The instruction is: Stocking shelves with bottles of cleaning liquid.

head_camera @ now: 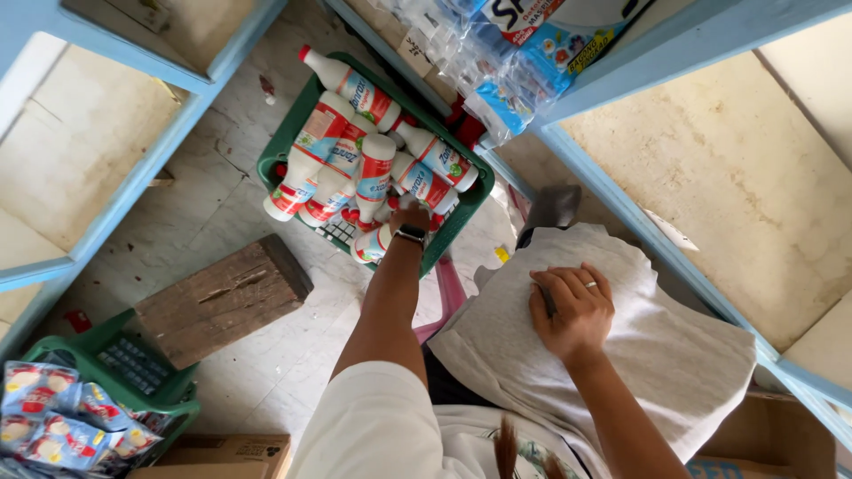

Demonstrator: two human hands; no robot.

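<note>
Fingers (410,215) of left hand on white red-capped bottle (373,244); right fingers (568,288) flat on grey cloth (657,346).

Left hand (410,217) reaching among white bottles (355,160) in green crate (282,142), right hand (572,310) flat on grey cloth (648,346), wooden block (222,300) nearby

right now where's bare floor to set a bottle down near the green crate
Bare floor lies between the green crate, the wooden block and the blue shelf frame. The crate is packed with white bottles, where the left hand reaches.
</note>
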